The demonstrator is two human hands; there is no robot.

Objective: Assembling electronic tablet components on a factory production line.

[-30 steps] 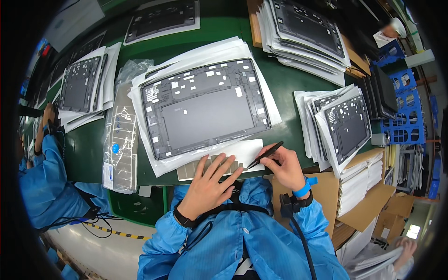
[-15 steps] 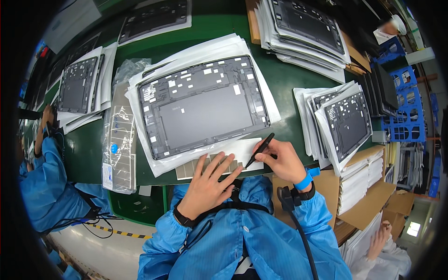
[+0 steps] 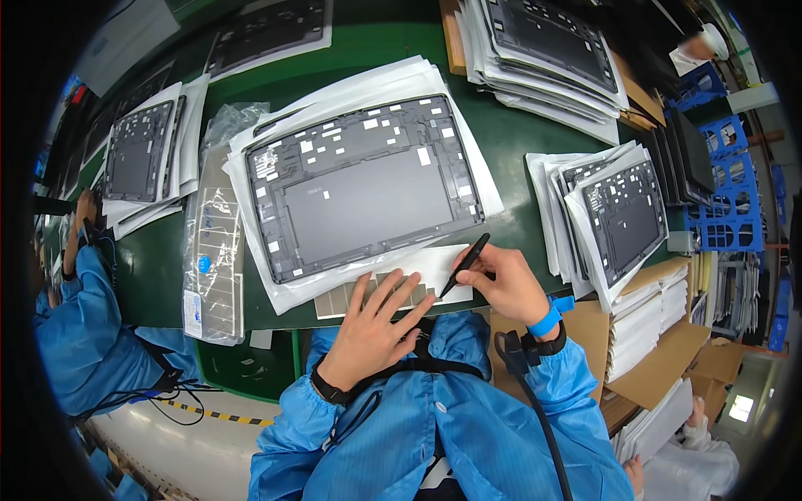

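My right hand [image 3: 511, 284] grips a slim black pointed tool [image 3: 469, 260], shaped like tweezers, between thumb and fingers. Its tip points down at the right end of a sheet of grey-brown stickers [image 3: 337, 301] on white backing, by the table's near edge. With fingers spread, my left hand [image 3: 368, 342] lies flat on that sheet and covers part of it; its index fingertip is close to the tool's tip. Just beyond both hands rests a dark tablet housing [image 3: 368, 209] with several small white pieces on it, on top of white foam sheets [image 3: 489, 196].
A clear bag of sticker sheets [image 3: 215, 259] lies left of the housing. Other stacked housings stand at the left [image 3: 138, 154], back right [image 3: 555, 42] and right [image 3: 622, 217]. A green bin [image 3: 251, 367] sits below the table edge. A cable [image 3: 535, 401] runs along my right forearm. Co-workers are on both sides.
Both hands stay in nearly the same place, and the tool's tip has barely shifted. At the lower right, a co-worker's hands have moved around a white stack.
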